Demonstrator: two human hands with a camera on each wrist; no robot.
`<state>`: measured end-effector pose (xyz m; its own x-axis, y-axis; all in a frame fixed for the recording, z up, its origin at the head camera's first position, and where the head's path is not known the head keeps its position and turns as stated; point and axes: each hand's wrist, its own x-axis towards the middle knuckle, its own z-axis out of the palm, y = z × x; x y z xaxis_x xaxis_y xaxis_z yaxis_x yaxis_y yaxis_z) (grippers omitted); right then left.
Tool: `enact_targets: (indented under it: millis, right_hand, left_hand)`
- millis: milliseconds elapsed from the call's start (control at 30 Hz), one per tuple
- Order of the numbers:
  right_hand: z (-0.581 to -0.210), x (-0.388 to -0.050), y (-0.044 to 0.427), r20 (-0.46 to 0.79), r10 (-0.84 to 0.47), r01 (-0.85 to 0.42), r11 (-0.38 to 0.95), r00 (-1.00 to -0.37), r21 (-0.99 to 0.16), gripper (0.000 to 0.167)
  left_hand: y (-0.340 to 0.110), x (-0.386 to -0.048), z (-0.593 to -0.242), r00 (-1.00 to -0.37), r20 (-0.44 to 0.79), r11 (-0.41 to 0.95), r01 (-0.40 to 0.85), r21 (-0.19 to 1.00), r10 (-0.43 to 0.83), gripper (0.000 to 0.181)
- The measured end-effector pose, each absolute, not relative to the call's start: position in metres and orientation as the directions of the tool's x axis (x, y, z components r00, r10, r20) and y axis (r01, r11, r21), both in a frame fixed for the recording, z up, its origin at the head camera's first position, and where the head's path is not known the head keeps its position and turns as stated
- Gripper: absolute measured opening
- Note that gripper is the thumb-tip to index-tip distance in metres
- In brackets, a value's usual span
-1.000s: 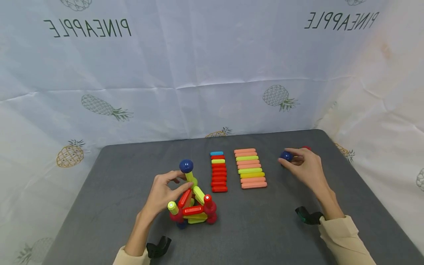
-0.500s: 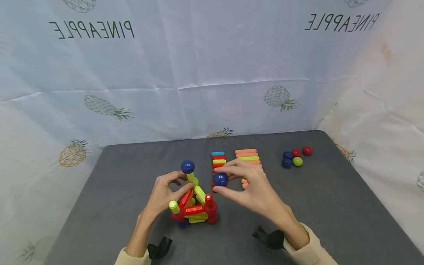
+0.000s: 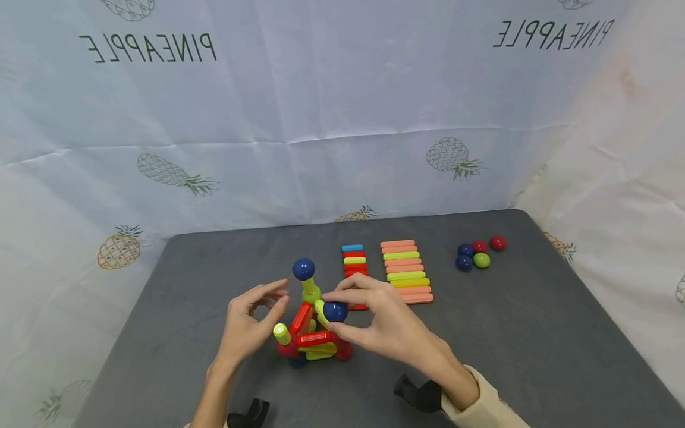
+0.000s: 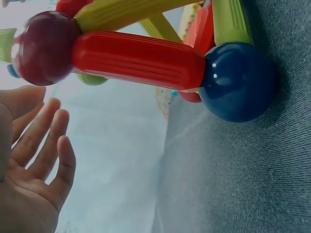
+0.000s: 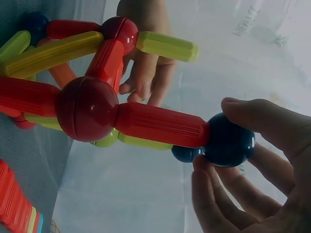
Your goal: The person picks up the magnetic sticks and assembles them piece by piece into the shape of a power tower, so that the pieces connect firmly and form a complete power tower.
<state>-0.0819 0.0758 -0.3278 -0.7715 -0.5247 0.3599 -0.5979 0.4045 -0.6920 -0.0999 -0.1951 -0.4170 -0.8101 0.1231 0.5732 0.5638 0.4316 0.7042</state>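
Observation:
A frame of coloured rods and balls [image 3: 314,339] stands on the table, a blue ball [image 3: 303,268] topping its tallest upright rod. My right hand [image 3: 387,318] pinches another blue ball [image 5: 229,141] between thumb and fingers. In the right wrist view that ball meets the end of a red rod [image 5: 163,124], which rises from a dark red ball [image 5: 88,109] of the frame. My left hand [image 3: 248,324] is just left of the frame, apart from it, with fingers loosely bent and nothing held. A yellow-green rod [image 3: 281,334] with a bare end points up near it.
Two columns of loose rods lie behind the frame: short, mostly red ones [image 3: 355,261] and longer orange and yellow ones [image 3: 404,268]. Several loose balls [image 3: 480,260] sit at the far right. A patterned white cloth [image 3: 321,107] hangs behind the grey table [image 3: 214,267].
My right hand has carried a blue ball from the group at the right across to the frame's red upright rod. The left hand has let go of the frame and drawn back left.

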Motion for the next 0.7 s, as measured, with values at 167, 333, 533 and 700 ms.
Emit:
enact_targets:
  millis: [167,333,533,700]
  right_hand:
    - [-0.33,-0.079,0.076,0.329,-0.528,-0.579,0.427,-0.783,-0.695,0.033]
    - [-0.33,-0.077,0.077,0.31,-0.528,-0.565,0.432,-0.791,-0.703,0.035]
    - [-0.33,-0.075,0.081,0.317,-0.512,-0.557,0.428,-0.798,-0.712,0.043]
    - [-0.329,-0.078,0.097,0.384,-0.436,-0.567,0.452,-0.814,-0.689,0.049]
  left_hand:
    - [-0.196,-0.087,-0.413,-0.795,0.604,0.396,0.572,0.719,0.051,0.035]
    - [-0.196,-0.073,-0.411,-0.806,0.592,0.36,0.559,0.747,0.023,0.03]
    - [-0.201,-0.058,-0.412,-0.811,0.576,0.342,0.574,0.744,0.107,0.034]
    - [-0.201,-0.048,-0.415,-0.832,0.534,0.439,0.54,0.718,0.152,0.046]
